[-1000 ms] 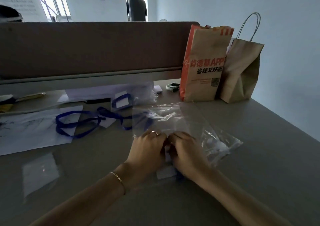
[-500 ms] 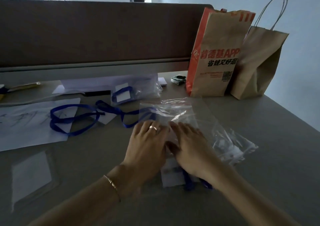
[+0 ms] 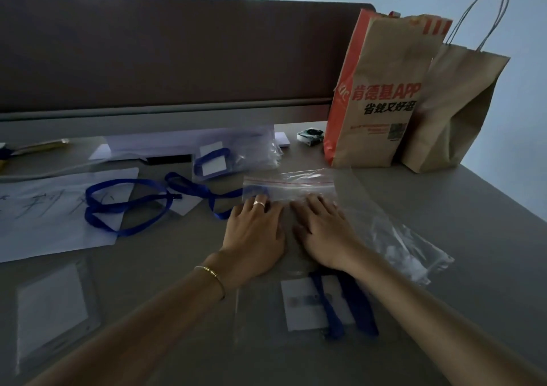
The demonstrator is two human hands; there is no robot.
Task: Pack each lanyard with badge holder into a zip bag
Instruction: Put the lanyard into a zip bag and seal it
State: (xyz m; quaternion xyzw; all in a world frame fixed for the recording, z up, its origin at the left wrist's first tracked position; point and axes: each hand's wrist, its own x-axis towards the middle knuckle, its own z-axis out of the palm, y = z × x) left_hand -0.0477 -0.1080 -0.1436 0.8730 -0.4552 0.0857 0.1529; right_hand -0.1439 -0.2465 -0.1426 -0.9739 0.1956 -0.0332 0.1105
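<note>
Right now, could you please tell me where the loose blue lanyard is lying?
In the head view the loose blue lanyard lies left of centre on the grey table, looped partly over a white paper sheet, left of the left hand.

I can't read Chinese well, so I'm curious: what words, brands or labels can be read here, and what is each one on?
"肯德基APP", red print on the tall paper bag.
"省钱又好逛" or similar, black print below it; the last character is unclear.
"KFC", sideways on that bag's red edge, only partly legible.
Small red line and QR code on that bag: too small to read.
Handwriting on the white paper sheet: unreadable.
Badge card print: blurred.
</note>
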